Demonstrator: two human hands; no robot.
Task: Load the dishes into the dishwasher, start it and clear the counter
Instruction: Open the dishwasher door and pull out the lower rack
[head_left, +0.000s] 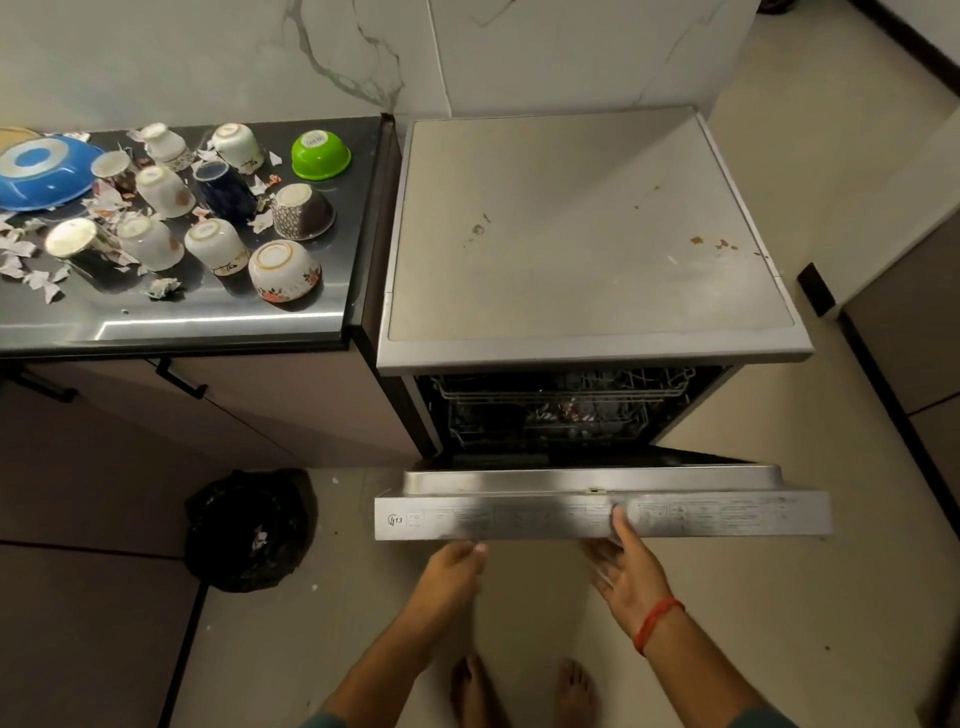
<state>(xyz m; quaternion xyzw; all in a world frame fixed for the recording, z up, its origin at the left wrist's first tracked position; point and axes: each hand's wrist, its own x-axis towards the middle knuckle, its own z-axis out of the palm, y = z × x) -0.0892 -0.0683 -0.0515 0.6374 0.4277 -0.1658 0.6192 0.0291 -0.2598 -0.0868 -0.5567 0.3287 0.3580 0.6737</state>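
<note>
Black rubbish bag (248, 530) on the tiled floor (857, 597) — marble-veined wall (260, 57) behind, dark cabinet handle (179, 378) nearby.

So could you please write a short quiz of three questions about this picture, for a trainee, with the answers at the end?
1. True or false: the stainless-steel dishwasher door is fully shut.
2. Which upside-down dish stands nearest the dishwasher on the dark grey counter? A) the wide blue plastic bowl B) the small green plastic bowl C) the dark blue ceramic cup
3. Fill in: the right hand touches the door's ____ edge, thumb on the control strip.

Key
1. False: it hangs open and the wire racks show.
2. B
3. Front; the left hand is just below that edge too.
</note>
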